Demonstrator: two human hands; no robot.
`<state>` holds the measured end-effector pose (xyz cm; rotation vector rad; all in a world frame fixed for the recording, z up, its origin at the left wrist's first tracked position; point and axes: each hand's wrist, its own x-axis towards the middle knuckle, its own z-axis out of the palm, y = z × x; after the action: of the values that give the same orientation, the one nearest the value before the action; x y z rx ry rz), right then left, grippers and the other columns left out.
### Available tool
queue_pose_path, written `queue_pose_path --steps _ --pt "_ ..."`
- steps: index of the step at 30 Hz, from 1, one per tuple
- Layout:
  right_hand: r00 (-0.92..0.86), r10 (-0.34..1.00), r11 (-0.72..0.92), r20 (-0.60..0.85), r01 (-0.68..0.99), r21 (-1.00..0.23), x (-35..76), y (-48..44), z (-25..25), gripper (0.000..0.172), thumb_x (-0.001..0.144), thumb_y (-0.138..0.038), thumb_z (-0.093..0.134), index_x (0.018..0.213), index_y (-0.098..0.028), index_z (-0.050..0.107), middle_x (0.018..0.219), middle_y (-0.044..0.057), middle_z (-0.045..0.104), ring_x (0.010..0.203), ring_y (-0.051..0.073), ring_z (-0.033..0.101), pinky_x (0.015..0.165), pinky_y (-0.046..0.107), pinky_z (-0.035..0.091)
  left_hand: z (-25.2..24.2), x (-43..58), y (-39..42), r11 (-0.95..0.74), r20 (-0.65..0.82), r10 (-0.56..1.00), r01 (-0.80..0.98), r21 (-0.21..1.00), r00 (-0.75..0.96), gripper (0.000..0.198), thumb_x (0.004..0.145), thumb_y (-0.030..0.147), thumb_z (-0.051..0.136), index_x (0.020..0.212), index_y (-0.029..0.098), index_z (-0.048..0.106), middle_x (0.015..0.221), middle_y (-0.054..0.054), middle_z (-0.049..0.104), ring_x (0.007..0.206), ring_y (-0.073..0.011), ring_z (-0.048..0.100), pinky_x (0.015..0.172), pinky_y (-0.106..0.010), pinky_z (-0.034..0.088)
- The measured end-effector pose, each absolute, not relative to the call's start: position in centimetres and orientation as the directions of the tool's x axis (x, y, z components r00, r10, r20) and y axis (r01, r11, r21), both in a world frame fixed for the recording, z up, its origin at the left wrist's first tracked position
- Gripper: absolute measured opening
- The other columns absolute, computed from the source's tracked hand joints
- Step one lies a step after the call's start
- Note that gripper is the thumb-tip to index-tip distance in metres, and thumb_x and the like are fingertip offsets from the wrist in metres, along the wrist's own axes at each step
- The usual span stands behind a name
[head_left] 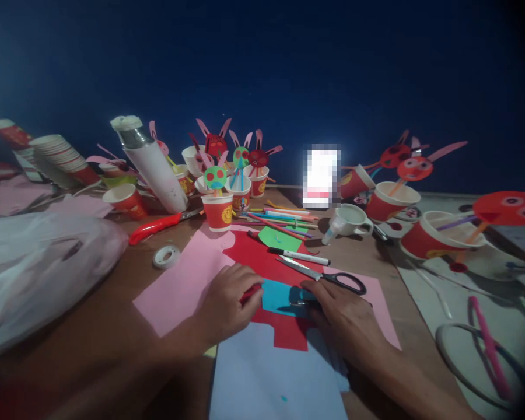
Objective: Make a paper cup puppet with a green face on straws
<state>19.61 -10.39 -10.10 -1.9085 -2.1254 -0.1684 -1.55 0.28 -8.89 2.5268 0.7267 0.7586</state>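
My left hand [231, 303] is curled around a small red object [250, 293], perhaps a pen cap, beside the left edge of a blue paper piece [273, 294]. Over that paper's right side is my right hand [343, 315], closed on a dark pen [308, 303] whose metallic tip points left. The blue piece lies on red paper [262, 256], with pink sheets [179, 291] at both sides. Black-handled scissors [347, 282] and a white marker [304, 256] rest just beyond my right hand. Pale blue sheets [262, 373] lie nearest to me.
Red paper cups [219, 213] with paper animal faces stand behind and at right. A white plastic bag [48, 268], red-handled knife [155, 227] and tape roll [166, 256] are at left. Behind the pens are a mug [352, 219], a lit phone [321, 175] and a tilted bottle [155, 169].
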Motion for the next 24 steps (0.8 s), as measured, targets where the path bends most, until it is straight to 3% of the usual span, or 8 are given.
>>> queue_pose_path --steps 6,14,24 --pt "-0.083 0.961 0.126 0.264 0.980 -0.151 19.7 -10.4 -10.3 0.038 0.064 -0.005 0.054 0.098 -0.021 0.057 0.082 0.002 0.064 0.069 0.020 0.062 0.055 0.026 0.036 -8.3 -1.6 -0.6 -0.878 0.495 0.413 0.190 0.439 0.765 0.018 0.080 0.010 0.053 0.095 0.017 0.059 0.091 -0.007 0.065 0.085 -0.0189 0.054 0.078 -0.035 0.042" --pt "-0.108 0.946 0.163 0.307 0.973 -0.162 20.1 -10.2 -10.4 0.036 0.064 -0.004 0.055 0.096 -0.020 0.057 0.081 0.001 0.065 0.073 0.020 0.061 0.057 0.027 0.038 -8.4 -2.3 -1.4 -0.903 0.277 0.357 0.254 0.346 0.892 0.019 0.083 0.027 0.052 0.096 0.016 0.062 0.109 -0.008 0.061 0.099 -0.0247 0.048 0.084 -0.041 0.041" --pt "-0.072 0.951 0.118 0.302 0.984 -0.136 20.3 -10.1 -10.7 0.027 0.073 -0.014 0.057 0.099 -0.020 0.058 0.087 0.004 0.063 0.079 0.023 0.060 0.061 0.029 0.043 -8.4 -2.6 -1.2 -0.907 0.227 0.346 0.262 0.330 0.910 0.026 0.084 0.032 0.050 0.104 0.019 0.060 0.114 -0.007 0.059 0.102 -0.0253 0.046 0.084 -0.041 0.041"
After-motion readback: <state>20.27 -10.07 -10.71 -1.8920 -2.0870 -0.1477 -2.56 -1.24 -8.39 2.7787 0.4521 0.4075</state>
